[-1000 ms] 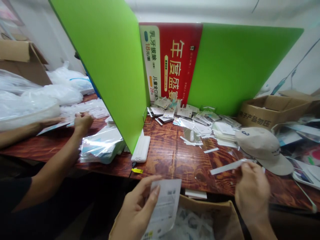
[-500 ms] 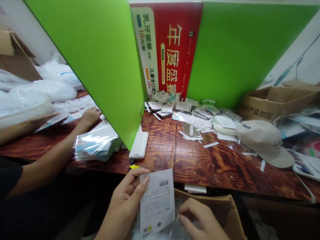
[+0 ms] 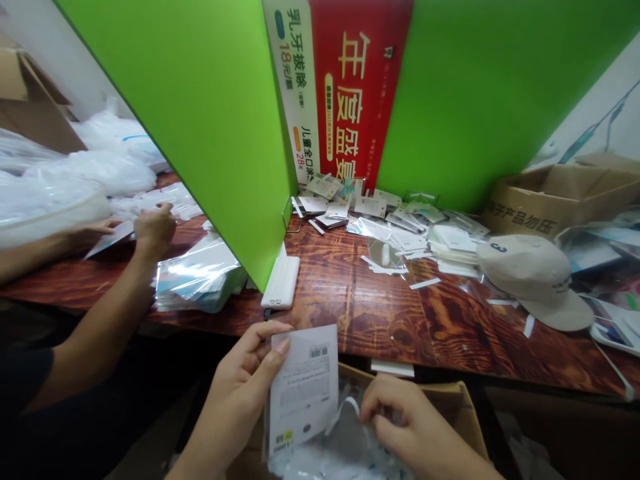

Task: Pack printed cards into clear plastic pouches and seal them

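My left hand (image 3: 250, 373) is closed on a white printed card (image 3: 305, 380) in a clear plastic sleeve, thumb across its upper left corner. The card shows small text, a barcode and a yellow mark near the bottom. To its right, my right hand (image 3: 400, 413) is pinched around one end of a thin white strip (image 3: 352, 403), which curls toward the card's lower right edge. Below both hands lies a heap of clear plastic and white pieces (image 3: 340, 463), beside an open cardboard box (image 3: 463, 413) under the table edge.
Sleeved cards (image 3: 370, 207) and loose strips lie on the wooden table (image 3: 330, 280) against a green divider (image 3: 200, 100). A white power bank (image 3: 281, 283), a cap (image 3: 525, 273) and a carton (image 3: 525, 203) stand around. At left, a co-worker's hands (image 3: 155, 230) handle cards.
The card in my left hand has shifted slightly left and up. A curled white strip now shows at my right fingertips. The co-worker's near hand has moved left.
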{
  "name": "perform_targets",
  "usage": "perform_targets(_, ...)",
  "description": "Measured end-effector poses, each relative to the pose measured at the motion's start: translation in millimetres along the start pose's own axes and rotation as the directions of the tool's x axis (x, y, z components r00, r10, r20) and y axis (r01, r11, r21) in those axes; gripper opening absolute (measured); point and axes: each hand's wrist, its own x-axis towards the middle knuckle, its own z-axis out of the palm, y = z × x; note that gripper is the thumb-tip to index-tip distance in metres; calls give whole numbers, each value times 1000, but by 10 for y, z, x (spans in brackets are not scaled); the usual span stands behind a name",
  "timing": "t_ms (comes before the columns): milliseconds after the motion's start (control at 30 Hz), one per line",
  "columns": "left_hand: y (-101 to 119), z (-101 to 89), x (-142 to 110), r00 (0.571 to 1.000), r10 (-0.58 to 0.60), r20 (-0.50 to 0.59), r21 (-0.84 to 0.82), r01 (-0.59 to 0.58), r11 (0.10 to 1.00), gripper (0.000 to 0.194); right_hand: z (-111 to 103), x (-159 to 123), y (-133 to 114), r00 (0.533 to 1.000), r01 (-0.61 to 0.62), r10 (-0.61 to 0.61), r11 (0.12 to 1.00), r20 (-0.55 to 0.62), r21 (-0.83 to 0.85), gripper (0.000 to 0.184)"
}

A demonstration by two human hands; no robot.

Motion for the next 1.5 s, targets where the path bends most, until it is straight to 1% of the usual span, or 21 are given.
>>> perform_targets(100,35,-19,12,999,30,-24,23,-30,999,42,23,-93,59,997,-25,30,998,72,-64,28)
perform_targets(200,63,-25,1,999,24,-29,51,-22,998,41,-4,-136,38,992,-17,30,995,124,-102,32)
perform_targets(267,73,-26,-13,999,32,-36,76,-29,997,40,-37,-138,-4,989,-13,34,989,144,-144,30)
perform_targets(333,73,-17,-28,999,38,-34,81,-35,996,40,-68,-112,-65,992,-29,47,988,118,-149,23)
perform_targets(400,63,10,-45,1000,19,-2,52,-19,998,37,-91,-50,-140,998,-46,48,997,37,-64,22)
perform_targets(467,48,54,-68,999,-17,50,11,17,1000,35,-105,43,-221,999,-34,38,993,-35,117,28)
perform_targets(500,40,77,-82,997,-34,76,-5,35,999,34,-109,97,-257,998,-22,33,973,-48,229,33)
perform_targets(533,33,99,-97,994,-49,100,-13,51,999,33,-111,152,-290,999,-16,32,940,-42,341,36)
perform_targets(600,24,132,-127,987,-78,138,-22,82,996,32,-116,252,-339,999,-32,43,859,-9,511,36)
perform_targets(667,21,148,-150,980,-96,173,-29,103,994,31,-124,325,-367,998,-54,64,810,4,583,32)
perform_targets(767,28,156,-163,973,-109,204,-45,121,992,28,-157,373,-380,996,-68,89,809,-8,583,31)
perform_targets(900,39,166,-153,964,-136,226,-101,162,982,30,-237,364,-358,994,-81,105,791,-4,606,29)
perform_targets(967,31,165,-146,965,-152,212,-129,182,975,32,-282,349,-340,997,-56,81,791,-13,609,23)
perform_targets(1033,18,161,-146,970,-152,190,-135,179,974,28,-320,334,-328,999,-8,28,818,-27,575,14)
perform_targets(1067,14,160,-150,972,-147,184,-130,172,977,24,-337,327,-325,999,20,-3,834,-33,551,13)
perform_targets(1133,16,163,-167,975,-132,179,-113,154,982,15,-364,314,-323,998,66,-54,854,-39,516,23)
perform_targets(1200,31,172,-192,979,-124,162,-97,141,985,9,-385,305,-327,996,84,-79,860,-32,502,29)
perform_targets(1300,46,165,-215,987,-87,132,-69,97,993,6,-407,298,-327,995,93,-97,877,-16,471,29)
perform_targets(1367,32,137,-211,986,-44,163,-41,52,998,7,-406,292,-319,996,83,-89,870,-9,487,28)
perform_targets(1433,10,106,-202,978,-17,206,-20,21,1000,8,-388,280,-309,997,75,-83,842,-9,535,28)
perform_targets(1500,0,93,-200,978,-4,210,-8,5,1000,8,-355,260,-303,995,92,-94,835,-24,543,25)
